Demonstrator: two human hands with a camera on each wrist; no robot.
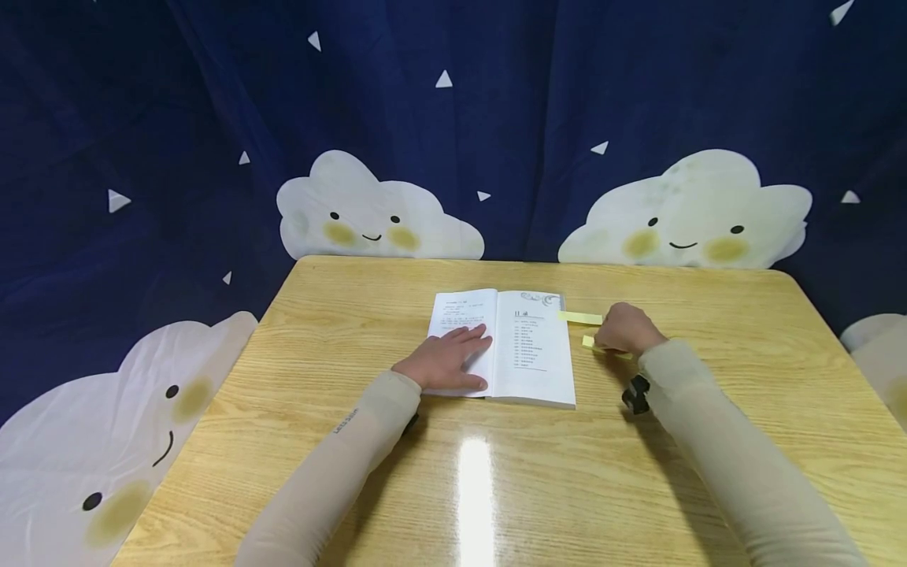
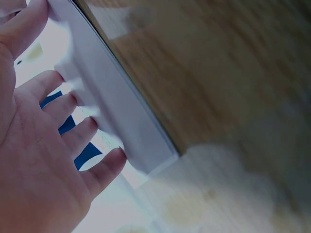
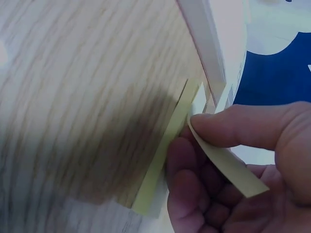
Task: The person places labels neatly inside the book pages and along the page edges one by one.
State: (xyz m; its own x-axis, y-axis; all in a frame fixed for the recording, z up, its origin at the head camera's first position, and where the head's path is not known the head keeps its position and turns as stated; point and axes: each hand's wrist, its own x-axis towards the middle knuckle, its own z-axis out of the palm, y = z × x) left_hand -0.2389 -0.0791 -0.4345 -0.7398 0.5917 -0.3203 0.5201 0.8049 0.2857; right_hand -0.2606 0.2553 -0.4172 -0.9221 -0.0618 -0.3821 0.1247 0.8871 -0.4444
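A book (image 1: 531,370) lies open on the wooden table, with printed text on both pages. My left hand (image 1: 449,361) rests on its left page, fingers spread. The left wrist view shows those fingers lying along the book (image 2: 131,116). Just right of the book, my right hand (image 1: 627,329) pinches a narrow yellow paper strip (image 3: 226,165) between thumb and curled index finger. Beside these fingers a second, longer yellow strip (image 3: 163,155) runs along a white one. From the head, a yellow strip (image 1: 581,318) spans from hand to book edge, with a small yellow piece (image 1: 588,341) nearer me.
The wooden table (image 1: 319,315) extends around the book on all sides. Behind it hangs a dark blue curtain (image 1: 510,118) with smiling clouds and white triangles. A black device (image 1: 636,394) sits at the right wrist. Light reflects off the table in front of the book.
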